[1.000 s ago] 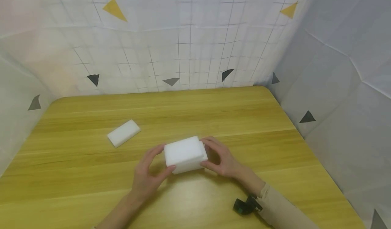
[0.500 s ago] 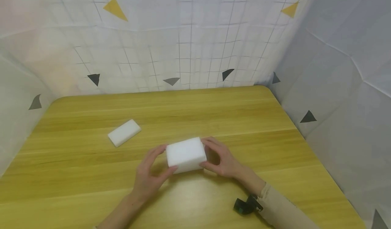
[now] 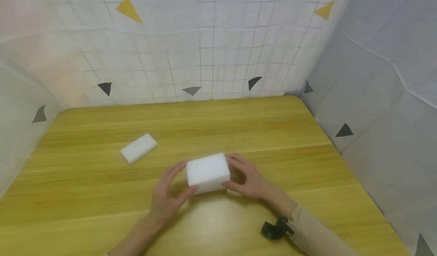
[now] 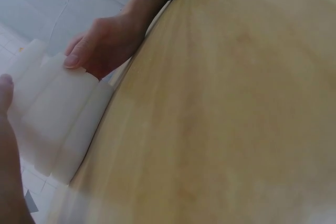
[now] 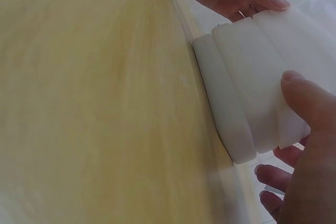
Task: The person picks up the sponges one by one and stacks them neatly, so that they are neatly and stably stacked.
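Near the middle of the wooden table [image 3: 307,142] stands a stack of white sponge blocks [image 3: 208,171], clasped at its short ends by the left hand [image 3: 167,199] and right hand [image 3: 247,178], fingers curled round it. It looks light, soft and squashy, so the ends suit gripping. A single sponge [image 3: 139,148] lies far-left. The number of layers is unclear.

No text, label, brand, number or sign can be read in any of the views. The white foam blocks [image 3: 208,171] between the hands are plain on every visible face, and so is the single white block [image 3: 139,148] lying far left on the worktop [image 3: 218,131]. The backdrop sheets [image 3: 205,43] carry only a thin grid and yellow and dark triangles, with no writing.
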### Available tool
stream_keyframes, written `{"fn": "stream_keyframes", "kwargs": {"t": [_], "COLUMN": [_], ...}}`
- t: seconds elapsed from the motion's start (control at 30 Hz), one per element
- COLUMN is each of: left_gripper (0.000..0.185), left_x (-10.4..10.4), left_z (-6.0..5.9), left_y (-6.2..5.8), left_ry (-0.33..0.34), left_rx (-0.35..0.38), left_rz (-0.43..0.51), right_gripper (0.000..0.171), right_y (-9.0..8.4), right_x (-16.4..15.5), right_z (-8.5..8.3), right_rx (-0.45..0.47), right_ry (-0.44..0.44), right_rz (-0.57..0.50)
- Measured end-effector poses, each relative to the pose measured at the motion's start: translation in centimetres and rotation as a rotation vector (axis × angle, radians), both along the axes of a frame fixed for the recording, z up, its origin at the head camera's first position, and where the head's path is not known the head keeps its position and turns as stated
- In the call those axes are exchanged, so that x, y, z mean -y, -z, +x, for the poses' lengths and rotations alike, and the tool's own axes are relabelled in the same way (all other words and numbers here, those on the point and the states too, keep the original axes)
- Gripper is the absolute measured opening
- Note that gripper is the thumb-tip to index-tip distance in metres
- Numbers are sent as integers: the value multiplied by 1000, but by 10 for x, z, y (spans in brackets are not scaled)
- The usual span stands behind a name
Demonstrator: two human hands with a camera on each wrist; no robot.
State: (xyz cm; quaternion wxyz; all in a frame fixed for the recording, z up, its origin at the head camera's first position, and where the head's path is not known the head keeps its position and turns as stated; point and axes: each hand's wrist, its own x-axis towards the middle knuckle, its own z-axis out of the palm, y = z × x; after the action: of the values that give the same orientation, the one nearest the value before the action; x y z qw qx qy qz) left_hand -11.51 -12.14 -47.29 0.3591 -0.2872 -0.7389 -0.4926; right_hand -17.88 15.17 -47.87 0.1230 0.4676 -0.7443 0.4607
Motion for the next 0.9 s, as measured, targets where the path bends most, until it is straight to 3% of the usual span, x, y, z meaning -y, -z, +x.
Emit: {"fn": "stream_keyframes", "kwargs": {"t": [0.37, 0.6, 0.9], "left_gripper": [64, 73, 74], "left_x": [0, 4, 3], "left_z": [1, 6, 9], "left_y": [3, 4, 4], "left_ry": [10, 15, 89], "left_rx": [50, 211, 387], "left_rz": [-20, -60, -63], "right_gripper": [68, 70, 67], "right_y": [-1, -1, 3], "right_x": [-1, -1, -2], "right_z": [1, 0, -1], "right_rx": [23, 2, 26], "right_ry": [22, 26, 22], "right_rz": [39, 40, 45]}}
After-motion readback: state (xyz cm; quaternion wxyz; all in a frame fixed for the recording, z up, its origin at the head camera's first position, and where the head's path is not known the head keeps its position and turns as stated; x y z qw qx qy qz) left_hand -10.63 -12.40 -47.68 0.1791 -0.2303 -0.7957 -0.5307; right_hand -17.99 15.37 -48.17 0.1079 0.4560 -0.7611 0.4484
